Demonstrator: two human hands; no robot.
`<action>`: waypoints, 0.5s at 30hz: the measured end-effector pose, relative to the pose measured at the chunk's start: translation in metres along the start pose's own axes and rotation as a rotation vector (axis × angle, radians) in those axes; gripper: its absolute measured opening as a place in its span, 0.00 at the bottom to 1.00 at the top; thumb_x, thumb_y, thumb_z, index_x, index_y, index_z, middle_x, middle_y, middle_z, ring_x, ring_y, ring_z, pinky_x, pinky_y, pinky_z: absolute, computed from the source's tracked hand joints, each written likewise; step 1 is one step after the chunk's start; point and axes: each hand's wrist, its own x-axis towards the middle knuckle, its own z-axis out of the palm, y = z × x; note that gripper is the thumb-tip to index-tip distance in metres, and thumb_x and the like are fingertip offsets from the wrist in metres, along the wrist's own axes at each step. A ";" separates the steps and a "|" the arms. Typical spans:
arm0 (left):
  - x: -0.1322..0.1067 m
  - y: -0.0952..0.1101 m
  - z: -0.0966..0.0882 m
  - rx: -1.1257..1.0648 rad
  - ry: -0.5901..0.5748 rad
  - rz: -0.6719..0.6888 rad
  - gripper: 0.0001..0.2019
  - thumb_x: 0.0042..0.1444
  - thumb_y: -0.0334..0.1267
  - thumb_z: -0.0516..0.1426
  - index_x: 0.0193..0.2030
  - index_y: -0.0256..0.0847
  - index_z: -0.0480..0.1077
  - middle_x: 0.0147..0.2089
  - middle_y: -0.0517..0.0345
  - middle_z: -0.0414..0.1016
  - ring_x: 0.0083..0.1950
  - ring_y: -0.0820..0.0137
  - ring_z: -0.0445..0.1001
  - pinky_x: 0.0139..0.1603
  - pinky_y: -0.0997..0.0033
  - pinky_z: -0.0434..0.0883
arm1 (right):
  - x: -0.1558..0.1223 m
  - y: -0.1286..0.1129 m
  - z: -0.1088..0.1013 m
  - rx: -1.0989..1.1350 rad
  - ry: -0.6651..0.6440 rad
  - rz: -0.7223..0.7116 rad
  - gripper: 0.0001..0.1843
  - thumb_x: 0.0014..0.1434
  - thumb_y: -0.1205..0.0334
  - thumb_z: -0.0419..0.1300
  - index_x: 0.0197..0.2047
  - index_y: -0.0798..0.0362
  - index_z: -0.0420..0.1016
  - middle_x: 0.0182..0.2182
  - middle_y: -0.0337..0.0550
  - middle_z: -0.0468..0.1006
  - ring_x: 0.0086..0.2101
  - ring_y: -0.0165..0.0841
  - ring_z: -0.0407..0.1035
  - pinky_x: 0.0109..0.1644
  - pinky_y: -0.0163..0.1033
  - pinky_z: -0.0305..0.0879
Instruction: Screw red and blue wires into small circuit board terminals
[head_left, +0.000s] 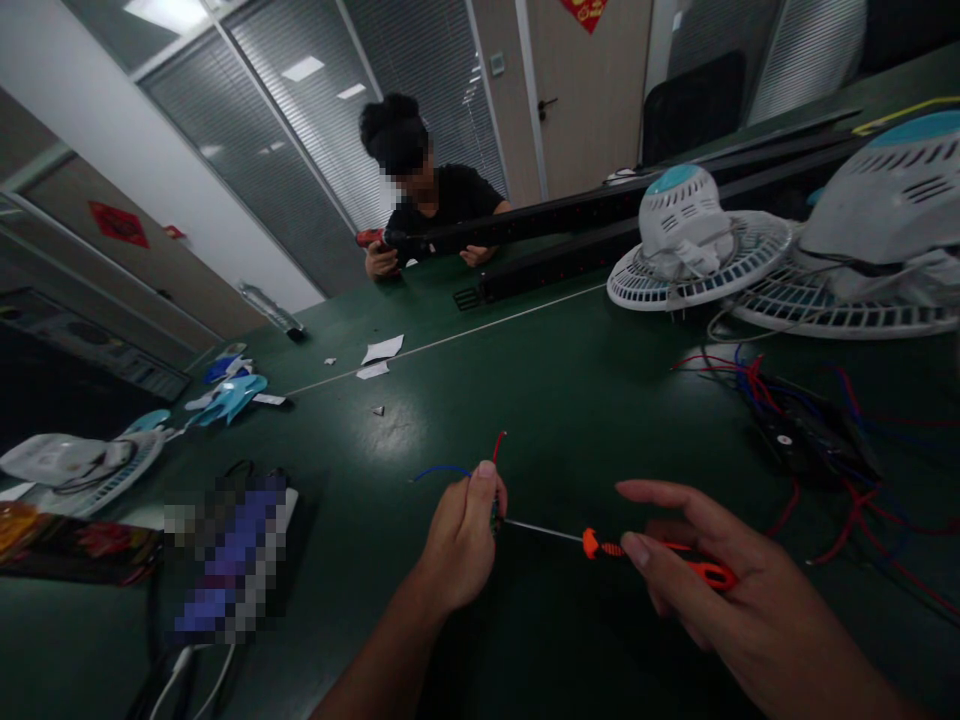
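Observation:
My left hand [465, 535] is closed around a small, mostly hidden part that has a red wire [500, 447] and a blue wire [442, 469] coming out of it. Between my right thumb and fingers lies the handle of an orange and black screwdriver [613, 549]; the index finger of my right hand [720, 590] stretches out away from it. The thin metal shaft points left and meets the part at my left fingers. Whether its tip sits in a screw is hidden.
A dark board with red and blue wires [810, 430] lies at right, below two white fan housings [697, 250]. Across the green table [480, 370] a person [442, 205] holds a red tool beside long black bars [555, 265]. A plastic bottle [270, 310] lies far left.

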 end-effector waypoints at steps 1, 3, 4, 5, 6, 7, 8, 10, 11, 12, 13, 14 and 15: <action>0.000 0.000 0.000 -0.006 -0.002 0.002 0.25 0.64 0.53 0.38 0.24 0.43 0.62 0.21 0.62 0.60 0.26 0.68 0.63 0.31 0.68 0.60 | 0.000 -0.001 0.001 0.008 0.000 0.000 0.22 0.55 0.47 0.58 0.49 0.50 0.70 0.19 0.33 0.69 0.17 0.30 0.60 0.18 0.35 0.56; 0.000 0.001 0.000 -0.011 0.000 0.002 0.26 0.64 0.54 0.38 0.23 0.43 0.62 0.22 0.62 0.60 0.26 0.68 0.63 0.31 0.68 0.60 | -0.002 -0.003 0.002 0.024 0.019 0.006 0.22 0.55 0.47 0.58 0.49 0.49 0.71 0.20 0.34 0.70 0.18 0.30 0.60 0.18 0.35 0.55; -0.001 0.001 0.000 -0.009 0.005 0.000 0.26 0.64 0.54 0.38 0.23 0.42 0.62 0.22 0.62 0.60 0.26 0.68 0.63 0.31 0.68 0.60 | -0.002 -0.003 0.003 0.029 0.035 0.012 0.21 0.55 0.48 0.58 0.49 0.49 0.71 0.20 0.34 0.71 0.18 0.30 0.60 0.18 0.35 0.55; -0.001 0.002 0.000 -0.006 0.008 -0.004 0.26 0.64 0.54 0.38 0.23 0.42 0.62 0.22 0.62 0.60 0.27 0.68 0.64 0.31 0.69 0.60 | -0.002 -0.003 0.003 0.030 0.045 0.018 0.21 0.55 0.48 0.57 0.49 0.49 0.71 0.21 0.35 0.72 0.18 0.30 0.60 0.19 0.35 0.55; -0.001 0.002 0.000 -0.004 0.009 -0.008 0.26 0.64 0.54 0.38 0.23 0.42 0.62 0.22 0.62 0.61 0.26 0.68 0.64 0.31 0.69 0.60 | -0.002 -0.002 0.003 0.026 0.040 0.020 0.21 0.55 0.48 0.57 0.49 0.49 0.70 0.21 0.35 0.71 0.18 0.30 0.60 0.19 0.35 0.55; -0.001 0.003 0.000 -0.005 0.007 -0.012 0.26 0.63 0.55 0.38 0.24 0.42 0.63 0.22 0.62 0.60 0.26 0.68 0.63 0.30 0.69 0.61 | -0.001 0.000 0.002 0.018 0.030 0.017 0.22 0.56 0.47 0.57 0.49 0.49 0.70 0.21 0.34 0.71 0.18 0.30 0.59 0.18 0.35 0.55; -0.001 0.003 0.000 -0.007 0.004 -0.014 0.26 0.63 0.55 0.38 0.24 0.42 0.63 0.22 0.62 0.60 0.26 0.68 0.63 0.30 0.69 0.61 | 0.000 0.002 0.001 0.006 0.012 0.012 0.22 0.56 0.46 0.57 0.50 0.49 0.69 0.20 0.34 0.70 0.18 0.29 0.59 0.18 0.35 0.55; 0.000 0.003 0.000 -0.012 -0.001 -0.016 0.26 0.63 0.55 0.37 0.23 0.42 0.63 0.22 0.62 0.60 0.26 0.68 0.63 0.30 0.69 0.60 | 0.002 0.006 -0.002 -0.018 -0.035 0.000 0.24 0.57 0.45 0.56 0.52 0.49 0.68 0.20 0.33 0.70 0.18 0.29 0.59 0.19 0.34 0.56; 0.000 0.003 0.000 -0.011 0.000 -0.016 0.26 0.63 0.55 0.37 0.23 0.43 0.63 0.22 0.62 0.60 0.26 0.68 0.63 0.30 0.69 0.60 | 0.003 0.008 -0.003 -0.021 -0.059 -0.002 0.25 0.58 0.44 0.56 0.53 0.49 0.67 0.20 0.33 0.70 0.18 0.29 0.60 0.19 0.34 0.57; 0.000 0.003 0.000 -0.008 0.000 -0.015 0.26 0.63 0.55 0.37 0.23 0.43 0.63 0.22 0.62 0.60 0.26 0.68 0.63 0.30 0.68 0.60 | 0.004 0.010 -0.004 -0.012 -0.080 0.004 0.26 0.59 0.43 0.54 0.55 0.49 0.65 0.20 0.33 0.70 0.19 0.30 0.62 0.19 0.34 0.58; 0.000 0.003 0.000 -0.004 0.000 -0.013 0.26 0.64 0.54 0.37 0.23 0.43 0.63 0.22 0.62 0.61 0.26 0.68 0.64 0.31 0.68 0.60 | 0.004 0.011 -0.005 0.010 -0.100 0.018 0.27 0.60 0.42 0.53 0.57 0.49 0.64 0.20 0.33 0.70 0.19 0.30 0.63 0.20 0.34 0.58; 0.000 0.003 0.000 -0.002 0.002 -0.012 0.26 0.64 0.54 0.38 0.23 0.43 0.63 0.22 0.61 0.61 0.27 0.67 0.64 0.31 0.68 0.60 | 0.004 0.012 -0.005 0.037 -0.113 0.037 0.29 0.61 0.41 0.52 0.58 0.49 0.62 0.20 0.33 0.71 0.19 0.30 0.64 0.20 0.33 0.59; 0.000 0.003 0.000 -0.002 0.005 -0.013 0.26 0.64 0.54 0.38 0.23 0.43 0.63 0.22 0.61 0.61 0.27 0.67 0.64 0.31 0.68 0.60 | 0.003 0.012 -0.005 0.062 -0.126 0.054 0.31 0.61 0.39 0.50 0.60 0.50 0.61 0.20 0.33 0.71 0.18 0.30 0.64 0.19 0.33 0.59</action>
